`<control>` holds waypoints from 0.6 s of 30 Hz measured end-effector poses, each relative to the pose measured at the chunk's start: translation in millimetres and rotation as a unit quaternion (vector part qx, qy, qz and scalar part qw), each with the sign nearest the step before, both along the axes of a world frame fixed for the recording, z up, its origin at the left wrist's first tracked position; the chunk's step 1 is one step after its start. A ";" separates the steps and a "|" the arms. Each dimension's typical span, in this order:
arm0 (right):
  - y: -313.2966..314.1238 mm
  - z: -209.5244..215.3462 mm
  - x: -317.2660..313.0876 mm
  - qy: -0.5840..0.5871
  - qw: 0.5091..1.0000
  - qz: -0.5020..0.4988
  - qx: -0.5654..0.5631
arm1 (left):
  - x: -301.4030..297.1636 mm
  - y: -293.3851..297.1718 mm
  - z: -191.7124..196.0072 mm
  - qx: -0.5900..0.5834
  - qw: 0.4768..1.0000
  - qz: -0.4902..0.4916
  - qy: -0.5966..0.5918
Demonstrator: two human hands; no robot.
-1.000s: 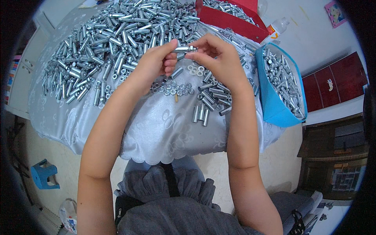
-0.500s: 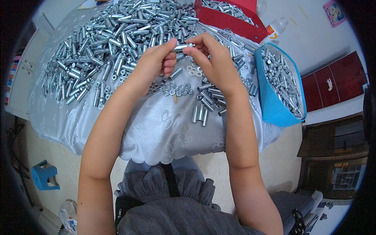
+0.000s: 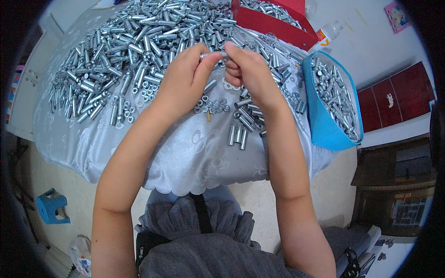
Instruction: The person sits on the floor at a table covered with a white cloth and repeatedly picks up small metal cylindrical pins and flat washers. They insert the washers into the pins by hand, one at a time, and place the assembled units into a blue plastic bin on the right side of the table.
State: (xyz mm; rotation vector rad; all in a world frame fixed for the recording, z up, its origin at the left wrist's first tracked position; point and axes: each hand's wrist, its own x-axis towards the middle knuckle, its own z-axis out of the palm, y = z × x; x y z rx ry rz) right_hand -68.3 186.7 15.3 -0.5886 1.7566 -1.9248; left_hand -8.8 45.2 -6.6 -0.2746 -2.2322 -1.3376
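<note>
Above the table, a silver metal sleeve anchor bolt [image 3: 225, 54] lies sideways between my two hands. My left hand [image 3: 183, 81] is closed on its left part, the thumb along it. My right hand [image 3: 252, 72] grips the other end, fingers curled under and thumb on top; the fingers hide much of that end. Below the hands are loose hex nuts [image 3: 213, 106], a few flat washers [image 3: 229, 85] and several plain metal sleeves [image 3: 237, 135]. Behind them spreads a large heap of similar anchor bolts [image 3: 153, 34].
A light blue fabric bin [image 3: 324, 127] full of anchors stands at the table's right edge. At the back is a red box [image 3: 273, 27] with more, beside a plastic bottle [image 3: 329, 32]. A shiny white tablecloth [image 3: 199, 160] covers the table. A blue stool [image 3: 50, 206] stands on the floor at left.
My right hand has turned, its fingers now curled under with the thumb up. My left hand has shifted its grip, its thumb now lying along the anchor bolt.
</note>
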 end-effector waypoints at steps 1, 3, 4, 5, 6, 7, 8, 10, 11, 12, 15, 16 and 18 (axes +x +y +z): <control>-0.7 2.0 1.8 -0.044 0.999 0.002 -0.001 | -2.3 -1.1 -2.4 -0.046 0.998 0.016 0.049; 0.8 2.6 0.0 -0.083 0.996 0.015 -0.012 | -2.8 -1.8 -1.9 -0.097 0.990 0.033 0.100; 2.0 3.1 -0.8 -0.103 0.994 0.022 -0.017 | -2.1 -1.4 -0.7 -0.101 0.989 0.031 0.101; 2.6 4.6 -0.1 -0.090 0.996 0.016 -0.001 | -1.4 -1.6 -0.1 -0.105 0.989 0.030 0.102; 3.3 7.1 1.7 -0.078 0.997 0.009 0.014 | -1.2 -2.0 0.0 -0.095 0.991 0.028 0.093; 3.4 8.4 2.5 -0.066 0.997 0.003 0.030 | -1.1 -2.4 0.0 -0.086 0.993 0.025 0.083; 3.9 7.0 1.8 -0.038 0.998 -0.026 0.037 | -1.4 -1.4 0.1 -0.076 0.994 0.020 0.073; 4.2 2.2 -2.0 0.017 0.995 -0.085 0.053 | 2.9 1.8 3.0 -0.015 1.000 0.014 -0.004; 5.1 1.6 -4.3 0.018 0.994 -0.101 0.042 | 4.9 3.0 4.7 0.016 0.999 0.011 -0.042; 6.3 1.3 -7.0 0.018 0.993 -0.116 0.031 | 6.1 1.4 5.6 0.009 0.998 -0.018 -0.065; 9.1 0.7 -13.9 0.009 0.987 -0.158 0.001 | 8.2 -3.0 4.9 0.006 0.989 -0.115 -0.097; 10.2 0.7 -14.9 0.004 0.985 -0.171 -0.009 | 9.2 -1.7 5.5 -0.006 0.979 -0.140 -0.146; 12.2 0.0 -16.0 0.003 0.986 -0.165 -0.036 | 12.4 0.3 6.2 -0.031 0.951 -0.187 -0.244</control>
